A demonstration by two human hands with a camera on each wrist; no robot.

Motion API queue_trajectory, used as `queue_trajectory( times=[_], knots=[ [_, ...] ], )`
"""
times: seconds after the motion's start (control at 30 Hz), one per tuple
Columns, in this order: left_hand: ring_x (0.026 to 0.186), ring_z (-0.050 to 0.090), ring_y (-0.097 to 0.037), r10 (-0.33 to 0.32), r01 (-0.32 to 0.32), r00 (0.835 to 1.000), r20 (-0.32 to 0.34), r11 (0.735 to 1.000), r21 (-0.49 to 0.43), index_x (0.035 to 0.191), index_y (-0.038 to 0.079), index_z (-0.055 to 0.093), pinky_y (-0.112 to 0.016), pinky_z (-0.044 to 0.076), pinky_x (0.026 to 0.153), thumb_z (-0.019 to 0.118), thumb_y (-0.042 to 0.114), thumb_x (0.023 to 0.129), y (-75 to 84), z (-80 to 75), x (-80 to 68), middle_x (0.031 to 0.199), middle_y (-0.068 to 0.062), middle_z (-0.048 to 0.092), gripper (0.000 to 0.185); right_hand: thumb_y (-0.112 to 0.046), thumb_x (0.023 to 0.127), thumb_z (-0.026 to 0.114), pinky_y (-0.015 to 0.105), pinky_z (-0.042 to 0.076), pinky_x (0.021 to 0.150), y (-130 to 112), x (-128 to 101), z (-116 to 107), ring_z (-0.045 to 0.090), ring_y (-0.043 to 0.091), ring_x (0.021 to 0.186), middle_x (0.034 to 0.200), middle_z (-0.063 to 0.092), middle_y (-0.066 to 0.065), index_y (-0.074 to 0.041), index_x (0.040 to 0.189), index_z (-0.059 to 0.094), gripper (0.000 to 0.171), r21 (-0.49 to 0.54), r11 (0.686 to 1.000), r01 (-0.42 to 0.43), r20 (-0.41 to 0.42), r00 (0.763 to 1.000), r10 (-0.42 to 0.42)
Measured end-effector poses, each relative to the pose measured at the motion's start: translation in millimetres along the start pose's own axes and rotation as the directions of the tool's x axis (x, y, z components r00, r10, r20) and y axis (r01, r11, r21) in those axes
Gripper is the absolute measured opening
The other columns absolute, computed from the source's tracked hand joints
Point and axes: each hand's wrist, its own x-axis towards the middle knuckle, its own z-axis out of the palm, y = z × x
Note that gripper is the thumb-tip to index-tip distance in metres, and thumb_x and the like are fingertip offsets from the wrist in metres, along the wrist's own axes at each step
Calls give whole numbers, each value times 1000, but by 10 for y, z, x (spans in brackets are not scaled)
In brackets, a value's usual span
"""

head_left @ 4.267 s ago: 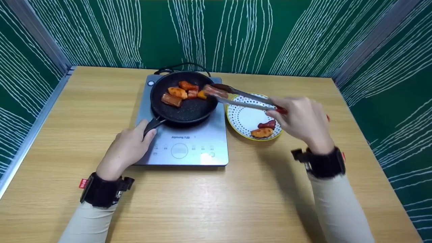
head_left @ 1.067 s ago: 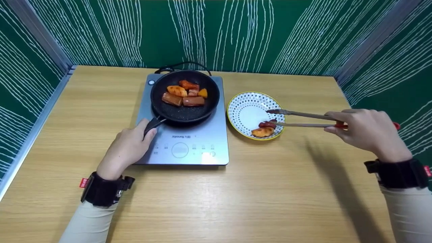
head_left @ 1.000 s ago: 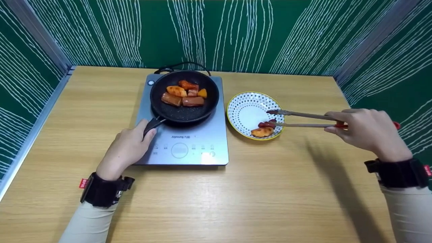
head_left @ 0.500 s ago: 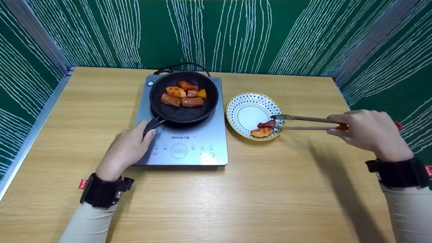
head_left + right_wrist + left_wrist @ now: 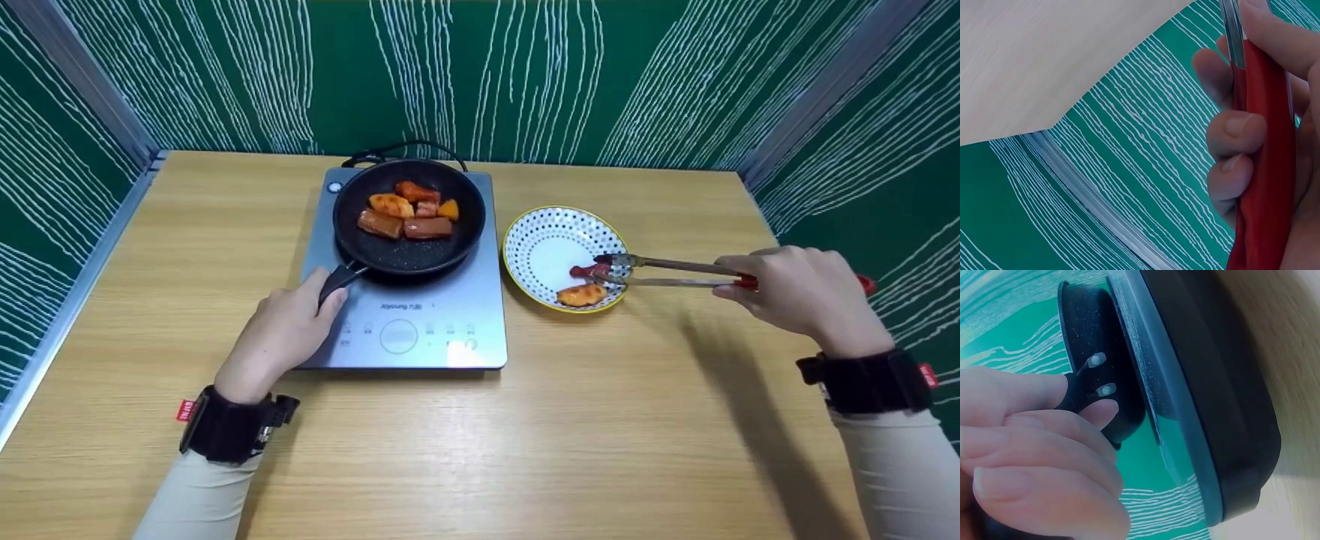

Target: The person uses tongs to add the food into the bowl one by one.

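My left hand (image 5: pixel 289 330) grips the handle of a black frying pan (image 5: pixel 409 253), its fingers curled round it in the left wrist view. The pan sits on a silver induction cooker (image 5: pixel 457 315) and holds two brown sausage-like pieces (image 5: pixel 428 228), a drumstick (image 5: pixel 415 190), a chicken wing piece (image 5: pixel 391 205) and small chunks. My right hand (image 5: pixel 795 289) holds metal tongs (image 5: pixel 675 266) by their red handles (image 5: pixel 1266 152). Their tips are either side of a dark red drumstick (image 5: pixel 586 271) in a dotted bowl (image 5: pixel 536 259), above an orange-brown wing piece (image 5: pixel 581 295).
The bowl stands right of the cooker on a wooden table (image 5: pixel 420 450). A black cord (image 5: pixel 420 142) runs behind the cooker. Green walls (image 5: pixel 540 82) with white streaks enclose the table at the back and sides.
A brown piece went from the tongs into the pan. The right hand swung right, and the tongs came down over the bowl and closed in on the drumstick, which shifted slightly. The left hand stayed put.
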Motion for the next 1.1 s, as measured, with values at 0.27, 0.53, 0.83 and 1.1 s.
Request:
queue_trajectory(
  times=[0.27,0.53,0.83,1.1],
  knots=[
    [69,56,-31,5,-5,1000,-1,1000,0,122,10,52,-37,37,56,46,35,115,1,7,5,84,-14,54,26,-33,91,88,32,33,44,-13,32,103,44,17,54,66,64,1,-12,114,80,32,11,1000,-4,-31,1000,4],
    [68,55,-30,8,-8,1000,-3,1000,-2,121,10,51,-37,36,56,46,35,115,7,-5,3,82,-13,53,26,-29,93,86,31,29,43,-61,50,218,37,16,49,61,52,-4,-18,105,78,19,-20,999,33,-103,994,-35],
    [67,56,-30,-1,1,1000,3,1000,0,121,10,51,-36,37,55,45,35,116,2,7,1,81,-12,52,26,-27,93,85,31,28,43,-125,90,291,36,14,48,61,52,-4,-19,101,78,13,-20,999,48,-138,989,-50],
    [69,56,-30,1,-1,1000,4,1000,-13,123,10,51,-37,36,56,45,34,115,2,3,1,82,-12,52,26,-27,93,85,30,27,42,-176,86,315,36,14,47,65,60,-1,-19,108,80,18,-11,999,44,-153,987,-45]
  ],
)
